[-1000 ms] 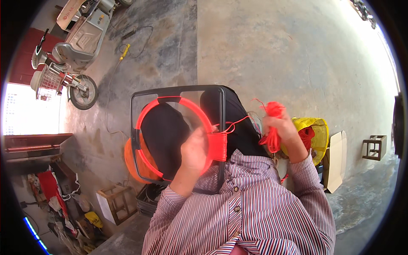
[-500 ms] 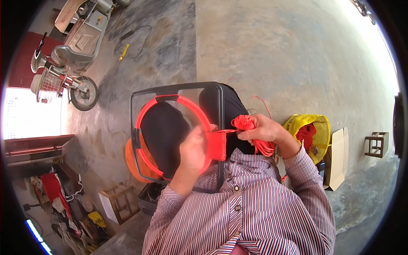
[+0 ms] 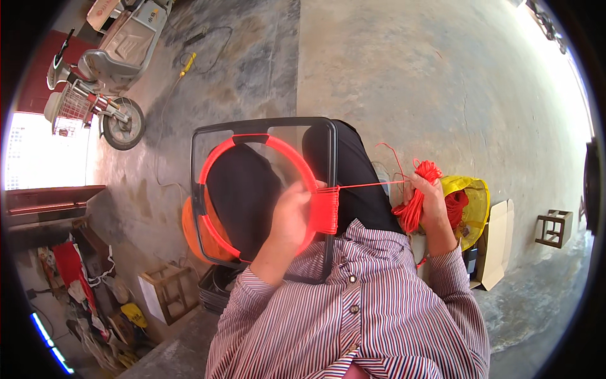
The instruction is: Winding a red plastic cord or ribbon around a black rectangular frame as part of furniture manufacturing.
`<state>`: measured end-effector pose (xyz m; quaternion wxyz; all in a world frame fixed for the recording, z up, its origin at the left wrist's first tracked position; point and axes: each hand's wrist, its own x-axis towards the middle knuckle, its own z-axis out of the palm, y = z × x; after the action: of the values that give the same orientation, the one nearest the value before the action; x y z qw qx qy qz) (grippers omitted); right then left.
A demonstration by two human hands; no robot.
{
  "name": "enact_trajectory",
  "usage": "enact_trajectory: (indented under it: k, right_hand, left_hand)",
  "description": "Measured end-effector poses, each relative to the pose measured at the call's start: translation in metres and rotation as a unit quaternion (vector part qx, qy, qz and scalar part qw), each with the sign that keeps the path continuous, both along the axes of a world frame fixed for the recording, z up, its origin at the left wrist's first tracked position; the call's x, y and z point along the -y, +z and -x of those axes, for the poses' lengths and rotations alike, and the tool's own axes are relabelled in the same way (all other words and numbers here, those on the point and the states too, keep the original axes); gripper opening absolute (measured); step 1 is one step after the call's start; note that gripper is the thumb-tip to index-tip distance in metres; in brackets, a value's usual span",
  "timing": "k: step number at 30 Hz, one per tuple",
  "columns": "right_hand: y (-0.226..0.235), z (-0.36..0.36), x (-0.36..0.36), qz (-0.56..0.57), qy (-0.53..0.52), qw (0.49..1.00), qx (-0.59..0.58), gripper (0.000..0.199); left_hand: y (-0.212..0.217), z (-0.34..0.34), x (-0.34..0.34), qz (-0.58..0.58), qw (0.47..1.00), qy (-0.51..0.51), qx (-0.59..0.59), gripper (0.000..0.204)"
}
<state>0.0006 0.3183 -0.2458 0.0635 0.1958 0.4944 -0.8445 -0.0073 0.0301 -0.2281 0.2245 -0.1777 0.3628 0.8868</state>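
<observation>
A black rectangular frame (image 3: 335,145) with rounded corners rests over my lap, and inside it sits a ring wrapped in red (image 3: 289,156) with black gaps. On the right side, a dense band of red cord (image 3: 325,213) winds around both the ring and the frame's side bar. My left hand (image 3: 291,215) grips the ring beside this band, its fingertips partly hidden behind it. My right hand (image 3: 432,201) is closed around a hank of red cord (image 3: 413,211), off to the right. Between the band and that hank, a single strand (image 3: 369,185) runs taut.
A yellow bag (image 3: 478,192) holding more red cord stands by my right side, next to an open cardboard box (image 3: 499,243). Wooden stools (image 3: 169,292) (image 3: 554,228) stand at both sides. An orange round object (image 3: 192,230) lies under the frame; a scooter (image 3: 113,76) is far left.
My right hand has moved right, away from the frame, with the hank of cord, and the strand has lengthened and tightened. My left hand still holds the ring.
</observation>
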Motion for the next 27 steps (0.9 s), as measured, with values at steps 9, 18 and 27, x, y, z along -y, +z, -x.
enact_trajectory:
  k: [9,18,27]
  right_hand:
    - [-0.004,-0.035,0.002,-0.120,0.050,0.989,0.068,0.005]
    - [-0.027,0.026,0.000,-0.606,0.189,0.773,-0.007,0.044]
    - [0.065,0.068,0.110,-0.581,0.275,0.586,-0.493,0.036]
  left_hand:
    - [0.000,0.008,-0.002,0.048,0.998,0.022,0.034,0.032]
    - [-0.009,0.010,0.002,-0.092,0.995,-0.007,0.028,0.029]
    - [0.013,-0.001,-0.023,0.152,0.955,0.170,-0.190,0.040]
